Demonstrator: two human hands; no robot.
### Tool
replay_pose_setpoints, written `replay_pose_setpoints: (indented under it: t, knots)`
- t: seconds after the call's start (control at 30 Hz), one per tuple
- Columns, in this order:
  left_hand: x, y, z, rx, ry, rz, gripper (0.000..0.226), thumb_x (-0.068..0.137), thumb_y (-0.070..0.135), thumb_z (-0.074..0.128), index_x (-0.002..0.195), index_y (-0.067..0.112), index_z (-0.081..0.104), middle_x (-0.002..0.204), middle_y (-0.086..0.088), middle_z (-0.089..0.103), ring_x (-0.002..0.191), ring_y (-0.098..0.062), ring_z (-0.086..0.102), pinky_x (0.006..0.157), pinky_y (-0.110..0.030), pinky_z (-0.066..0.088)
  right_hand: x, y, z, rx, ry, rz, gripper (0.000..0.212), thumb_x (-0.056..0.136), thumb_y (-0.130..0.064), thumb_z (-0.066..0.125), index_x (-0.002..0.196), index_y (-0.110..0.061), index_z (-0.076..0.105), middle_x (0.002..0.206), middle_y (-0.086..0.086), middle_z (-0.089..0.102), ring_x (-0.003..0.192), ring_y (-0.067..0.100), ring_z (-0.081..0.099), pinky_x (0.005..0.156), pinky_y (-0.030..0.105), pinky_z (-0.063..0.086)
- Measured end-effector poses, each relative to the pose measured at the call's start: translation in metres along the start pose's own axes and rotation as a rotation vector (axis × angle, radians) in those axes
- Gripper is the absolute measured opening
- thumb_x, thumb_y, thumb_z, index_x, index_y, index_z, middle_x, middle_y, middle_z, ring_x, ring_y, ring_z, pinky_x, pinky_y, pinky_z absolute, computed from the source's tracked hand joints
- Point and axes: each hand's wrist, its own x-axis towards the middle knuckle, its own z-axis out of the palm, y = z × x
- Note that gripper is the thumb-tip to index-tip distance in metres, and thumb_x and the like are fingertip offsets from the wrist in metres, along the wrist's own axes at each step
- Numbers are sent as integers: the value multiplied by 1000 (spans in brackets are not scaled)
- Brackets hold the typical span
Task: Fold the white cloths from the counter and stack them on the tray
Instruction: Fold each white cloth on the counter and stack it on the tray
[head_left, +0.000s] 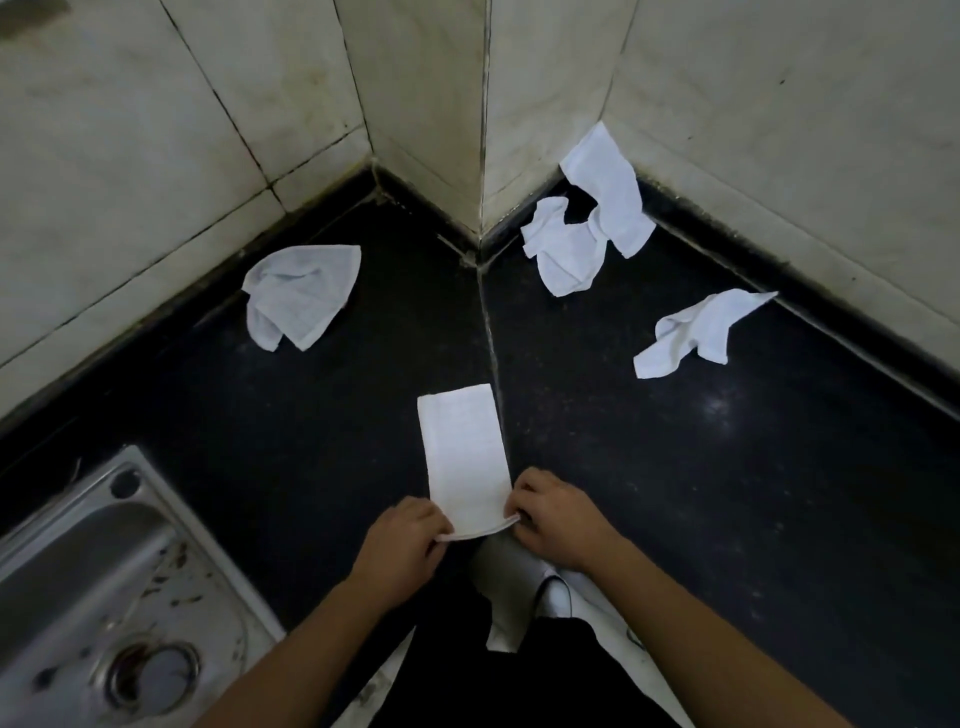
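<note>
folded cloth flat on counter; l hand & r hand pinch its near corners.

Folded white cloth lying flat as a narrow strip, near corners pinched in the fingers of left hand and right hand, with crumpled cloths well beyond them: left cloth, touching pair, right cloth.
</note>
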Motion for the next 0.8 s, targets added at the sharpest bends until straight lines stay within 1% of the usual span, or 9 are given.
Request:
replay_pose_setpoints:
  t: [0.1, 0.2, 0.3, 0.43, 0.53, 0.57, 0.63, 0.7, 0.8]
  knots:
    - [1, 1, -3, -3, -16, -42, 11, 75, 24, 76, 85, 24, 72, 115, 0, 63, 110, -21, 59, 76, -33, 55, -1, -1, 1, -74, -12, -28, 22, 87, -36, 53, 102, -22, 61, 144, 3, 45, 120, 25, 49, 90, 41, 50]
    - [8, 6, -13, 21, -151, -79, 13, 82, 32, 68, 94, 26, 69, 153, -8, 38, 146, -27, 24, 106, -44, 41, 4, -4, -5, -123, -99, -27, 26, 91, -38, 48, 107, -20, 56, 163, 4, 24, 140, 25, 33, 101, 42, 41]
    - [17, 9, -24, 21, -313, -138, 21, 88, 39, 60, 105, 29, 65, 164, -3, 14, 152, -23, -3, 119, -44, 21, 9, -9, -10, -171, -189, -14, 30, 93, -41, 44, 112, -19, 54, 167, 3, 14, 145, 25, 23, 106, 43, 37]
    - [26, 12, -34, -1, -409, -174, 23, 88, 39, 61, 109, 30, 63, 165, -1, 12, 152, -21, -5, 121, -46, 13, 15, -12, -21, -102, -244, 11, 31, 92, -44, 44, 109, -20, 55, 166, 2, 16, 144, 25, 23, 109, 42, 33]
    - [35, 6, -46, -123, -444, -210, 17, 85, 37, 64, 101, 33, 65, 156, 4, 33, 149, -22, 13, 118, -47, 20, 25, -15, -32, 46, -225, 39, 28, 81, -51, 41, 89, -25, 46, 146, 3, 48, 129, 26, 42, 101, 39, 41]
    - [40, 1, -50, -199, -440, -213, 10, 82, 36, 66, 92, 35, 65, 142, 8, 48, 142, -21, 31, 114, -47, 30, 28, -15, -37, 116, -206, 58, 31, 75, -55, 38, 85, -26, 44, 125, 1, 58, 116, 24, 49, 94, 38, 45]
    - [51, -7, -58, -400, -367, -256, 4, 76, 32, 67, 75, 34, 63, 99, 10, 65, 103, -17, 61, 92, -45, 49, 37, -12, -47, 252, -156, 144, 29, 75, -56, 43, 83, -28, 48, 95, -5, 60, 91, 19, 56, 81, 39, 50]
    - [62, -14, -64, -536, -234, -383, 7, 78, 26, 70, 73, 28, 66, 79, 8, 66, 78, -12, 63, 75, -36, 53, 49, -7, -52, 394, -86, 261, 17, 85, -46, 57, 88, -29, 56, 86, -7, 63, 82, 14, 61, 74, 33, 52]
    - [80, -23, -63, -679, 3, -583, 5, 86, 14, 73, 84, 19, 73, 80, 2, 70, 72, -8, 61, 67, -23, 48, 71, 1, -51, 632, 85, 392, 7, 90, -33, 69, 92, -29, 65, 89, -9, 68, 85, 8, 64, 78, 24, 52]
